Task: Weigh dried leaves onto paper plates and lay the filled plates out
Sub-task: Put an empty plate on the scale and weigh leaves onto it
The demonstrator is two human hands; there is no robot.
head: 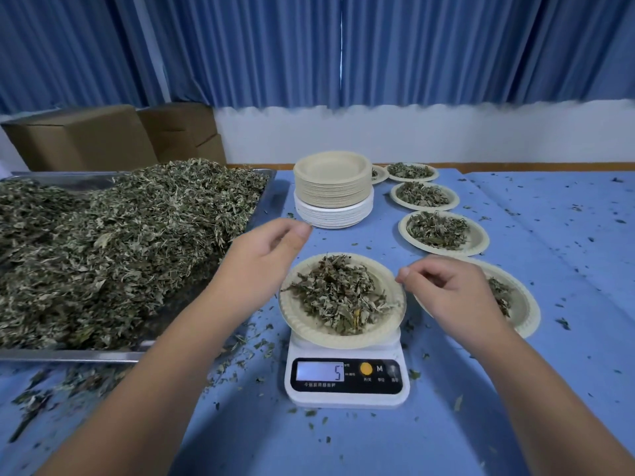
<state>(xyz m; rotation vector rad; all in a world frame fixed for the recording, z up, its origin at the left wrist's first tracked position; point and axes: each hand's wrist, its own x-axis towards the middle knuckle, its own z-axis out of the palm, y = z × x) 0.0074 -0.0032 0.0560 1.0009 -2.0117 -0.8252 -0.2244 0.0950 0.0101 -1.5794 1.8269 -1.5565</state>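
Dried leaves [338,297] lie heaped on a paper plate [309,333] that rests on the scale [347,396], low centre of the frame. The display [319,371] reads 5. The left hand [268,259] hovers at the plate's upper-left edge, its grip loosely curled and apparently holding nothing. The right hand [450,293] is at the plate's right rim with thumb and forefinger close together. Whether that grip pinches the rim, a few leaves or nothing cannot be told.

Step in hand, as judged: confirm the reading, then lift off the filled plate. Neither hand should touch the plate while the reading settles, since contact would falsify it. For the lift, take opposite rims and keep the plate level, because the loose, light leaves would spill easily.

Surroundings: a metal tray [68,355] with the bulk heap [120,242] fills the left of the frame. A stack of empty plates [333,187] stands above the scale. Filled plates [479,240] run up the right side. The nearest plate [525,314] lies just beside the scale, under the right hand, and leaves little room. Leaf crumbs litter the blue tabletop [549,372].
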